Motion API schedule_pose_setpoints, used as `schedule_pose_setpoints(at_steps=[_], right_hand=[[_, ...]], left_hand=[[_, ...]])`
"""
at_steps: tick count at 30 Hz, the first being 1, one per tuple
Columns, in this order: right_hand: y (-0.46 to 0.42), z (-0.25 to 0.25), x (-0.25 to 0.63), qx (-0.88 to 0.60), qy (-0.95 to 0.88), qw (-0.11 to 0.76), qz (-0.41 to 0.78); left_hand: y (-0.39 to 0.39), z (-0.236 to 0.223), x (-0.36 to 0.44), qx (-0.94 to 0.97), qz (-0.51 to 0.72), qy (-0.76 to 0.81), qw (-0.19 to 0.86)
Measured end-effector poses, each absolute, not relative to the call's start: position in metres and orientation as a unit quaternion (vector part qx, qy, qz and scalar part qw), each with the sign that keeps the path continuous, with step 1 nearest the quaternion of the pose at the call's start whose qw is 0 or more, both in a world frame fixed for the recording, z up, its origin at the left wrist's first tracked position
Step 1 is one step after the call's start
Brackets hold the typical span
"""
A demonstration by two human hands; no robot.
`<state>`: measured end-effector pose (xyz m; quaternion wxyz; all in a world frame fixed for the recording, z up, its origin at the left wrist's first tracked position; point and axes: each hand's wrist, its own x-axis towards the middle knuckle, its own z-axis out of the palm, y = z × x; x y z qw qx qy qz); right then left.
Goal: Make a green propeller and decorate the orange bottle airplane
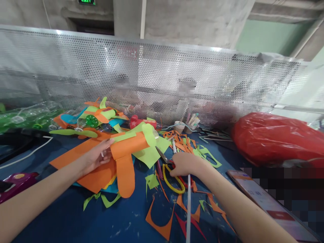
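While the right hand partly hides scissors, scraps around, phone nearby

Bottles lie at the left of the frame, on a table; paper scraps sit lower centre; a phone (face up) lies lower right.

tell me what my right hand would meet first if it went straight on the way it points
Probably the scissor blades just beyond the fingers of your right hand, with the light green paper after them. Height above the table is unclear, so it might pass over the blades.
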<state>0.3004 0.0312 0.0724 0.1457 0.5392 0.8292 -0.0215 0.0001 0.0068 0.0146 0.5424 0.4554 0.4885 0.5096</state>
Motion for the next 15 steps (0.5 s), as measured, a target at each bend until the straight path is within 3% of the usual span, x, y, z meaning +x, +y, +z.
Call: schedule_pose_setpoints(at_steps=[7, 15], right_hand=[[0.042, 0.066, 0.303, 0.581, 0.811, 0.071, -0.004], [0.05, 0.078, 0.296, 0.517, 0.841, -0.139, -0.077]], left_hand=[[0.003, 0.019, 0.002, 0.462, 0.499, 0.492, 0.543], [0.003, 0.019, 0.003, 0.49, 0.491, 0.506, 0.513]])
